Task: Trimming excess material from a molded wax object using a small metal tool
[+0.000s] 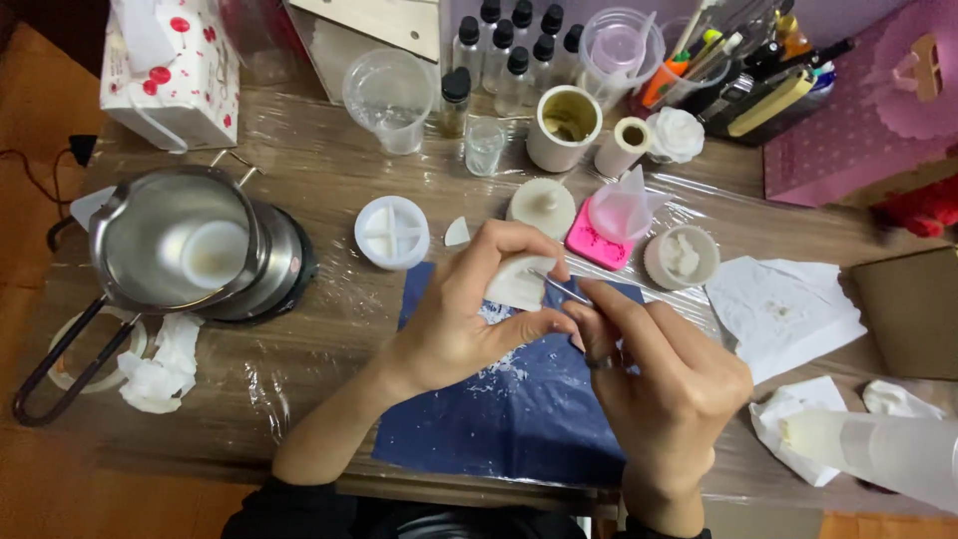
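My left hand (469, 309) grips a small white wax piece (519, 284) above a dark blue mat (519, 419). My right hand (659, 374) holds a thin metal tool (559, 287) whose tip touches the white piece. White crumbs (499, 369) lie scattered on the mat beneath my hands. A ring sits on one finger of my right hand.
A steel pot (180, 250) with milky liquid sits on a burner at left. A white round mould (392, 232), a domed white lid (542, 207), a pink scale (597, 245) with a cup, plastic cups (389, 95), small bottles (509, 50) and tissues (788, 309) surround the mat.
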